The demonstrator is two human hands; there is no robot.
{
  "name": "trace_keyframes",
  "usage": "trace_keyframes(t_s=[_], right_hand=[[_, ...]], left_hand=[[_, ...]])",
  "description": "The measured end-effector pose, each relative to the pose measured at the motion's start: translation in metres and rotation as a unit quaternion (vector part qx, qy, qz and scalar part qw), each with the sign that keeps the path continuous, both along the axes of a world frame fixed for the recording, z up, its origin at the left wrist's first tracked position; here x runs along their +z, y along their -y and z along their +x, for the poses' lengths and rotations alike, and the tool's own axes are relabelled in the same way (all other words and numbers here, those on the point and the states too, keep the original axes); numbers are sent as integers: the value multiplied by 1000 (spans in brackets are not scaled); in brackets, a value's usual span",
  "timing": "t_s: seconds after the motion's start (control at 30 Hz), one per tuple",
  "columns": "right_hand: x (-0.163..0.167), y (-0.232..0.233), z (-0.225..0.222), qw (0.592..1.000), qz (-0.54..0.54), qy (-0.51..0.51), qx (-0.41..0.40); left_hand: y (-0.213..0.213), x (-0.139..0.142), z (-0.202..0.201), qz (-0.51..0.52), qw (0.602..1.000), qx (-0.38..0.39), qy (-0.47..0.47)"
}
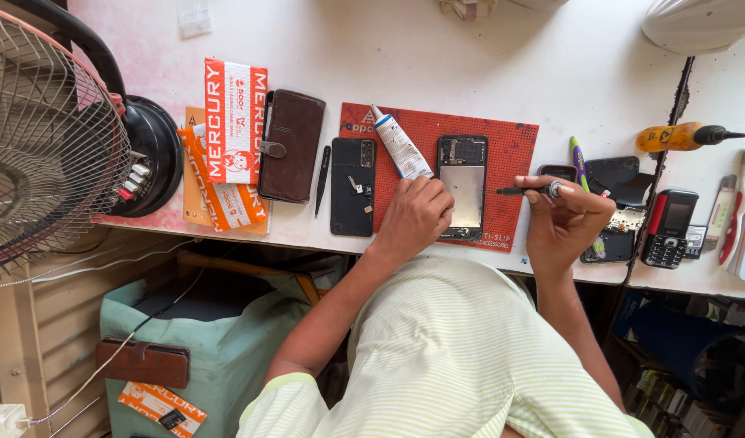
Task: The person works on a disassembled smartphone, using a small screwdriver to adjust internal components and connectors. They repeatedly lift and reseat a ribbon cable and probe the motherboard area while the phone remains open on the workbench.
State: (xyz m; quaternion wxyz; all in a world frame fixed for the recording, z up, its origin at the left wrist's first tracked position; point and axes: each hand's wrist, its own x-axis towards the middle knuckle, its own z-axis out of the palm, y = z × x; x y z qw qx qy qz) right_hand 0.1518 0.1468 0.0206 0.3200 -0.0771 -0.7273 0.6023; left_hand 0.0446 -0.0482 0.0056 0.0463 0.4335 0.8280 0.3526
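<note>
Resting on the red perforated rubber mat (502,146), the opened black phone frame (463,182) lay under the left hand (413,217) — fingers curled against its edge. The right hand (565,223) pinched a slim black screwdriver (528,191) — tip just beside the frame.

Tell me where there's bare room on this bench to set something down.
Widest bare patch: the white table beyond the red mat. The mat's right strip is partly free. Crowded: the opened phone, left hand and glue tube; the right hand and phones.

Red mat (510,146), brown wallet (291,146), striped green shirt (445,349).
</note>
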Motion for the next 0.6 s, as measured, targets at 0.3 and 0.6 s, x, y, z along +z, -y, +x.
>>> trace_keyframes(t_s=[0.3, 0.6], right_hand=[[-3, 1, 13, 999, -40, 12, -32], [-10, 2, 14, 999, -41, 5, -24]], left_hand=[[1, 4, 4, 57, 989, 68, 116], [7, 6, 12, 20, 988, 116, 96]])
